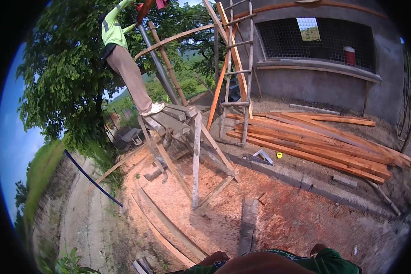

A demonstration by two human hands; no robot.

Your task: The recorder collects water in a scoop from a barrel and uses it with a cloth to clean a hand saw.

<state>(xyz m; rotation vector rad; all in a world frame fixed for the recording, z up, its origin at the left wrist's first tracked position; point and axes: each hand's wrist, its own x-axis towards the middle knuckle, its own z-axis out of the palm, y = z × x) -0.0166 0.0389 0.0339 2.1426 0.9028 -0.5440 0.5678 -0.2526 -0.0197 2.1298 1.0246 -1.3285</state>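
My left hand (217, 257) shows only in part at the lower edge, in front of my dark green shirt. On the other side my right hand (318, 248) barely shows beside the green sleeve. The fingers of both are mostly hidden, and nothing can be seen in either hand. Ahead of me stands a rough wooden trestle (196, 157) with planks across its top. A co-worker (118, 59) in a bright yellow-green top stands on it, arms raised toward a reddish beam (144, 11) beside a grey metal post (160, 68).
A wooden ladder (229, 64) leans by the grey wall. Reddish lumber (315, 146) is piled at right, near a metal square (263, 156) and a yellow tape measure (279, 155). A low block curb (306, 183) crosses the sawdust-covered ground. Long boards (169, 223) lie front left.
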